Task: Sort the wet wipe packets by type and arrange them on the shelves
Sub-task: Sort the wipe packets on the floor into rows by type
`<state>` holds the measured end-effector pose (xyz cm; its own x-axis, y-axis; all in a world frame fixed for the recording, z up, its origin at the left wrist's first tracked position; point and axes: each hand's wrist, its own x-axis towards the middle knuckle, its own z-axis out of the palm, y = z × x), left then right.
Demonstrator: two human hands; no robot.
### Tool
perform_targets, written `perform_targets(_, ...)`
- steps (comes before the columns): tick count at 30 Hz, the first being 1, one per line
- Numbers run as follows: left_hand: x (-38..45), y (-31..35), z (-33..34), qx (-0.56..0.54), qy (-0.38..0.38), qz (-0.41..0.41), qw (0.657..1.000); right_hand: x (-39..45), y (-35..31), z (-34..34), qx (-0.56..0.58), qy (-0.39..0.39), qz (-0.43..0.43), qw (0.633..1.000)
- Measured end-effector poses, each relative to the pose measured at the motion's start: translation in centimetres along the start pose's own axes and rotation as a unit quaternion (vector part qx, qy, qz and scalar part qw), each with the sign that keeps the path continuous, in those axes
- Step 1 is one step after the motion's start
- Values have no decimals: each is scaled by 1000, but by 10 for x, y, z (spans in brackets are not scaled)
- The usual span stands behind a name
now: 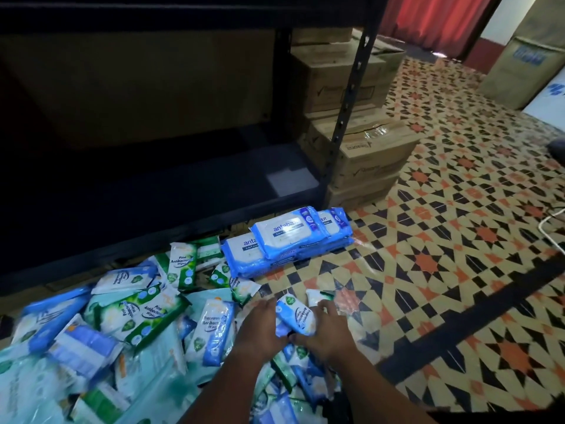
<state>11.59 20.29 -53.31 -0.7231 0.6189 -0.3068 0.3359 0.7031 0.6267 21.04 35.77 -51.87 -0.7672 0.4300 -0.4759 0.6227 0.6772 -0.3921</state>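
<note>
Both hands work at the right edge of a loose heap of wet wipe packets (122,325) spread over the patterned tile floor (458,255). The left hand (261,324) and the right hand (328,328) hold between them a small blue-and-white packet (298,316), fingers curled round its two sides, so each hand is clamped on it just above the heap. Around it lie green Pine Antibacterial packets (182,264), blue-and-white ones and larger pale teal packs, piled at all angles and overlapping. Beyond the hands, near the front right foot of the black shelving unit (345,117), a neat stack of large blue Antabax packs (290,237) rests on the floor, several layers deep and apart from the heap. The lowest shelf (183,185) behind it is dark and bears only a pale square patch. To the right of the shelving post stand stacked cardboard boxes (363,139), and a red curtain (434,16) hangs at the far wall.
</note>
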Motion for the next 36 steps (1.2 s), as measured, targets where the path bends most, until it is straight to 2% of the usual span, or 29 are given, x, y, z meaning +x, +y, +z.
perform_targets(4, -13, 5, -2, 17, 7, -11, 1000, -19, -1, -1, 9, 3, -3, 1000)
perform_targets(11, -21, 10, -12, 49, -35, -9, 998, -33, 8, -3, 18, -34, 1, 999)
perform_targets(14, -22, 8, -17, 38, 26, 16, 999, -33, 15, -13, 81, -3, 19, 997)
perform_targets(17, -21, 13, -23, -59, 97, -9, 994, -31, 18, -29, 171, 73, 50, 981)
perform_targets(19, -16, 18, -24, -172, 118, -67, 976, -27, 20, -36, 265, 117, 62, 955)
perform_targets(21, -10, 29, -27, -274, 118, -125, 946, -22, 22, -41, 388, 137, 78, 908)
perform_targets(24, -4, 47, -26, -396, 69, -170, 900, -21, 22, -48, 482, 132, 94, 861)
perform_targets(27, -5, 60, -21, -525, 22, -186, 830, -20, 21, -49, 546, 133, 85, 823)
perform_targets(31, -3, 63, -15, -532, 5, -197, 824, -14, 27, -49, 619, 132, 108, 767)
perform_targets(35, 7, 63, -14, -528, -9, -209, 823, -6, 33, -61, 593, 195, 135, 769)
perform_targets(36, 10, 64, -13, -521, -6, -212, 827, -5, 34, -65, 603, 214, 142, 755)
